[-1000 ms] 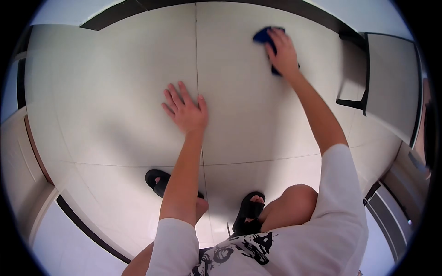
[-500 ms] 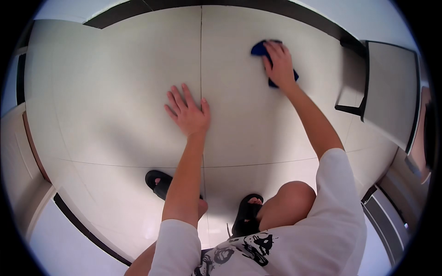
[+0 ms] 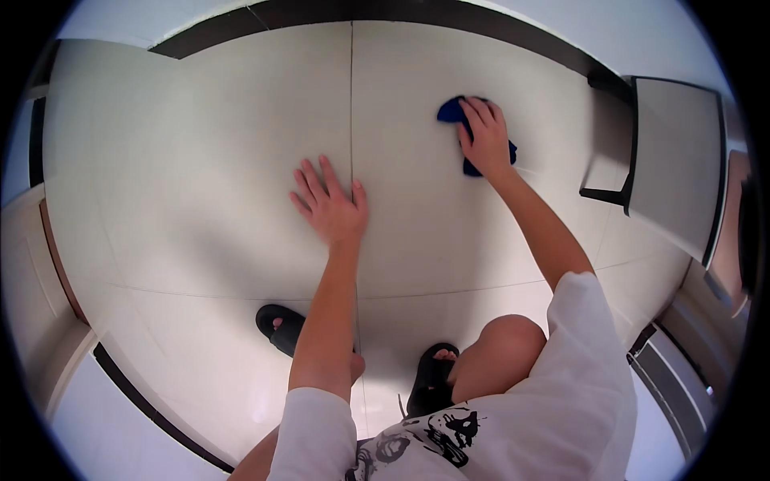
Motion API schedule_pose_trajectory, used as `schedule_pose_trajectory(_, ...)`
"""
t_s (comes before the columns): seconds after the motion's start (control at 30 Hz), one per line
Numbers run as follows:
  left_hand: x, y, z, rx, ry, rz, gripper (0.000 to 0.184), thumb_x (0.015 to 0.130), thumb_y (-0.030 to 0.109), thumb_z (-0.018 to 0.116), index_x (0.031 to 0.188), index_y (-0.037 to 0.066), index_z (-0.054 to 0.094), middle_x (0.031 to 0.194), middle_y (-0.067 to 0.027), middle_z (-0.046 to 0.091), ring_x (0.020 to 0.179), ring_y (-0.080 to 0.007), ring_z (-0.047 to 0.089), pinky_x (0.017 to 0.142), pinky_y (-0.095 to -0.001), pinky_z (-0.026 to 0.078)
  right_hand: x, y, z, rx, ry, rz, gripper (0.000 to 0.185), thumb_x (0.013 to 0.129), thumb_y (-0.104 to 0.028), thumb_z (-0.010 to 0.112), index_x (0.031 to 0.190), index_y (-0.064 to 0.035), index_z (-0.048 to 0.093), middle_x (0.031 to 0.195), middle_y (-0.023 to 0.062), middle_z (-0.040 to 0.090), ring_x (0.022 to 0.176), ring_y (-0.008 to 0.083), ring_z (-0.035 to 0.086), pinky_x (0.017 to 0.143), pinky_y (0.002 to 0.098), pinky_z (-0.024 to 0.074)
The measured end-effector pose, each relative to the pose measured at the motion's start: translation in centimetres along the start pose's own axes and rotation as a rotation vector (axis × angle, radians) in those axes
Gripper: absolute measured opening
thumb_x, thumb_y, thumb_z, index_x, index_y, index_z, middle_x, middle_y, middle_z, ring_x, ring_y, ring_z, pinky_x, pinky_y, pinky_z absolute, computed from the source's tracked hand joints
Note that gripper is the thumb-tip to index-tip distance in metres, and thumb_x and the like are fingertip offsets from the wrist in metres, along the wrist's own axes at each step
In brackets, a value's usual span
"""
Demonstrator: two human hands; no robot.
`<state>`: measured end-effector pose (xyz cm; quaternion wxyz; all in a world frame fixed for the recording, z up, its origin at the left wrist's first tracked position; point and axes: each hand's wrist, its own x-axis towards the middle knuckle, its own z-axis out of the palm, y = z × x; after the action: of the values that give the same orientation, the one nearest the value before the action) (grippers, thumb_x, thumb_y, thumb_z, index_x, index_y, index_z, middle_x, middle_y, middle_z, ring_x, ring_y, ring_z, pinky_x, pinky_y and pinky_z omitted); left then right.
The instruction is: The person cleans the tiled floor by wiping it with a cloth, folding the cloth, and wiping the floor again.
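A dark blue cloth (image 3: 452,111) lies bunched on the pale tiled floor (image 3: 224,104). My right hand (image 3: 484,138) presses down on it, fingers curled over its upper part, and cloth sticks out on both sides of the hand. To the left, my left hand (image 3: 333,207) rests flat on the floor with its fingers spread and nothing in it. Its thumb lies close to the dark seam (image 3: 351,104) between two tiles.
Black sandals (image 3: 282,327) are on my feet, below my arms. A grey box-like piece of furniture with black edges (image 3: 675,152) stands at the right. Dark skirting (image 3: 417,11) runs along the far wall, and a door (image 3: 36,272) is at the left.
My right hand has drawn the blue cloth a little closer to me across the floor. The left hand stays in place on the tile; the view has shifted slightly.
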<state>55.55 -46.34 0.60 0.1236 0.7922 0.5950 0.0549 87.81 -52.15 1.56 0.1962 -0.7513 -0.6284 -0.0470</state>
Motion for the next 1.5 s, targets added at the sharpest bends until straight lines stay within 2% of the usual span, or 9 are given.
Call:
schedule_pose_trajectory(0.2, -0.1, 0.1, 0.1, 0.010, -0.009, -0.007, 0.079, 0.101, 0.048, 0.053, 0.168, 0.013, 0.030, 0.176, -0.0176, 0.020, 0.163, -0.0374, 0.014, 0.130, -0.0614, 0.008, 11.5, 5.0, 5.0, -0.109, 0.191, 0.103, 0.033, 0.089, -0.018, 0.075, 0.118, -0.0043, 0.074, 0.123, 0.0103, 0.072, 0.111, 0.0379, 0.063, 0.095, 0.0478, 0.0531)
schedule_pose_trajectory(0.47, -0.1, 0.2, -0.1, 0.013, -0.024, -0.017, 0.080, 0.101, 0.049, 0.052, 0.169, 0.015, 0.028, 0.177, -0.0167, 0.018, 0.164, -0.0362, 0.012, 0.130, -0.0605, 0.006, 0.0, -0.7, 0.7, -0.031, 0.037, -0.003, 0.042, 0.090, -0.020, 0.074, 0.128, -0.0050, 0.069, 0.130, 0.0156, 0.067, 0.116, 0.0418, 0.059, 0.102, 0.0477, 0.0511)
schedule_pose_trajectory(0.6, -0.1, 0.2, 0.2, 0.005, -0.015, -0.008, 0.082, 0.099, 0.049, 0.055, 0.169, 0.014, 0.029, 0.176, -0.0178, 0.019, 0.163, -0.0381, 0.014, 0.129, -0.0630, 0.008, 2.5, 0.8, 1.8, -0.031, 0.064, -0.029, 0.041, 0.090, -0.020, 0.074, 0.128, -0.0044, 0.070, 0.128, 0.0161, 0.067, 0.115, 0.0417, 0.059, 0.101, 0.0472, 0.0515)
schedule_pose_trajectory(0.83, -0.2, 0.3, -0.1, 0.004, -0.026, -0.026, 0.081, 0.100, 0.048, 0.054, 0.169, 0.015, 0.028, 0.177, -0.0166, 0.018, 0.164, -0.0370, 0.013, 0.130, -0.0610, 0.006, 14.2, -0.2, 8.5, -0.266, 0.274, 0.270, 0.042, 0.089, -0.027, 0.074, 0.124, -0.0042, 0.072, 0.123, 0.0126, 0.069, 0.104, 0.0402, 0.061, 0.093, 0.0491, 0.0521)
schedule_pose_trajectory(0.93, -0.1, 0.4, 0.0, 0.000, -0.009, -0.019, 0.081, 0.100, 0.048, 0.054, 0.169, 0.014, 0.029, 0.176, -0.0170, 0.020, 0.163, -0.0375, 0.015, 0.130, -0.0617, 0.007, 12.6, -2.7, 7.0, -0.216, 0.107, 0.208, 0.047, 0.089, -0.031, 0.074, 0.127, -0.0039, 0.071, 0.125, 0.0126, 0.068, 0.109, 0.0393, 0.060, 0.092, 0.0496, 0.0521)
schedule_pose_trajectory(1.07, -0.3, 0.3, 0.6, 0.012, 0.010, -0.019, 0.080, 0.099, 0.048, 0.055, 0.168, 0.014, 0.031, 0.176, -0.0176, 0.022, 0.163, -0.0380, 0.017, 0.129, -0.0626, 0.008, 3.9, -6.2, 4.4, -0.009, 0.052, -0.123, 0.045, 0.092, -0.029, 0.071, 0.131, -0.0065, 0.069, 0.131, 0.0140, 0.062, 0.119, 0.0385, 0.056, 0.095, 0.0505, 0.0505)
schedule_pose_trajectory(1.17, -0.2, 0.5, 0.4, -0.006, 0.015, -0.013, 0.081, 0.099, 0.048, 0.055, 0.168, 0.014, 0.031, 0.175, -0.0178, 0.022, 0.163, -0.0384, 0.017, 0.129, -0.0629, 0.008, 3.4, -6.3, 4.0, 0.043, 0.028, -0.055, 0.038, 0.095, -0.026, 0.069, 0.128, -0.0085, 0.069, 0.124, 0.0134, 0.063, 0.113, 0.0392, 0.057, 0.097, 0.0510, 0.0497)
schedule_pose_trajectory(1.33, -0.3, 0.5, 0.5, -0.003, 0.022, -0.018, 0.081, 0.099, 0.049, 0.055, 0.168, 0.014, 0.032, 0.175, -0.0181, 0.023, 0.163, -0.0387, 0.017, 0.129, -0.0627, 0.008, 10.9, -7.6, 7.3, -0.087, 0.203, 0.200, 0.032, 0.094, -0.024, 0.069, 0.125, -0.0145, 0.070, 0.120, 0.0116, 0.063, 0.109, 0.0395, 0.057, 0.095, 0.0496, 0.0493)
schedule_pose_trajectory(1.5, 0.1, 0.5, -0.1, -0.004, 0.017, -0.012, 0.079, 0.099, 0.048, 0.054, 0.168, 0.014, 0.032, 0.175, -0.0176, 0.021, 0.163, -0.0381, 0.016, 0.130, -0.0609, 0.006, 18.7, -12.2, 12.4, -0.131, 0.171, 0.077, 0.032, 0.093, -0.020, 0.066, 0.123, -0.0184, 0.073, 0.127, 0.0073, 0.065, 0.112, 0.0388, 0.058, 0.095, 0.0493, 0.0502)
